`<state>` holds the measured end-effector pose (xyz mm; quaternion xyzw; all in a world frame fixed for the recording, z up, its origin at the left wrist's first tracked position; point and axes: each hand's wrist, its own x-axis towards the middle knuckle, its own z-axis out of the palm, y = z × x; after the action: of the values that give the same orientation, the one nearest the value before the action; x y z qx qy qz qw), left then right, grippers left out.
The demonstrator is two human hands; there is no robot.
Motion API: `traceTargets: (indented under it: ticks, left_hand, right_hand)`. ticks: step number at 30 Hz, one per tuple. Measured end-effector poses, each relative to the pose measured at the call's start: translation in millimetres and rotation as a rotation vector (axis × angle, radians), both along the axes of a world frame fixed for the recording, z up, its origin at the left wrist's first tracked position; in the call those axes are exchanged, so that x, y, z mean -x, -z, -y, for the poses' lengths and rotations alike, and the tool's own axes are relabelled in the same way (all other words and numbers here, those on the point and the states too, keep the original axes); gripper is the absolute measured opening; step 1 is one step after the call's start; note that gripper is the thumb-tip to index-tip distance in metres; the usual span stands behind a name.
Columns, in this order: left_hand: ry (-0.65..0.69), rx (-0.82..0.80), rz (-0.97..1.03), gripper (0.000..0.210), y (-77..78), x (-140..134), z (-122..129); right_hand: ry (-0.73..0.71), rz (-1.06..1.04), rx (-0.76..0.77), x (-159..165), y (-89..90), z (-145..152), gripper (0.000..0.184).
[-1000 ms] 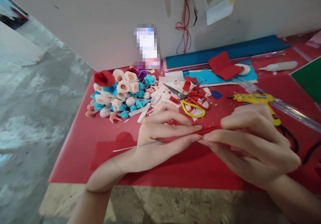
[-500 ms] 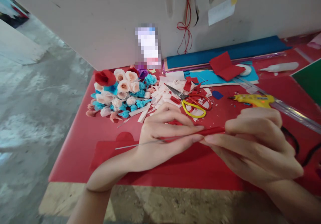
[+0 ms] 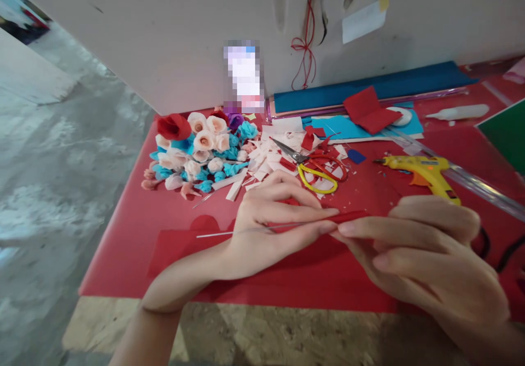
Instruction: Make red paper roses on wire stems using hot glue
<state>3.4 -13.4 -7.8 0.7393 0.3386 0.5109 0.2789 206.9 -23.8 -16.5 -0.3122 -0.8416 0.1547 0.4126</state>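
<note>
My left hand [image 3: 266,229] pinches a thin wire [image 3: 213,235] that lies along the palm, its pale end pointing to the left. At the wire's other end is a piece of red paper [image 3: 353,216], rolled or folded. My right hand [image 3: 435,256] closes thumb and finger on this red paper, right beside the left fingertips; its other fingers are curled. Below the hands a flat red sheet [image 3: 176,251] rests on the table, partly covered by the left arm. Scissors [image 3: 301,158] with yellow and red handles lie just beyond the left hand.
Paper flowers [image 3: 203,140] in red, white and blue are heaped at the left, beside paper scraps [image 3: 266,155]. A yellow glue gun [image 3: 426,164] lies beyond my right hand. A blue paper roll [image 3: 369,84] and a phone [image 3: 245,76], blurred out, are along the wall.
My right hand has shifted right and down slightly, and its upper fingers have loosened from the red paper. The wire's free end has moved slightly right and up.
</note>
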Motion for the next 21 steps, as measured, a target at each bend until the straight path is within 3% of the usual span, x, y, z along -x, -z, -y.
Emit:
traceTargets:
  ticks: [5,10,16,21]
  left_hand:
    - [0.003,0.002,0.022,0.003,0.6,-1,-1]
    - [0.013,0.017,0.033,0.004,0.1,-2,0]
    - [0.008,0.039,0.044,0.004,0.4,-2,0]
    - [0.01,0.048,0.049,0.005,1.5,-2,0]
  right_hand:
    - [-0.04,0.053,-0.137,2,-2.7,-1,0.015]
    - [0.039,0.005,-0.241,8,-3.9,-4,0.019]
    - [-0.002,0.08,-0.193,8,-5.3,-6,0.015]
    - [0.011,-0.043,-0.304,15,-2.9,-11,0.031]
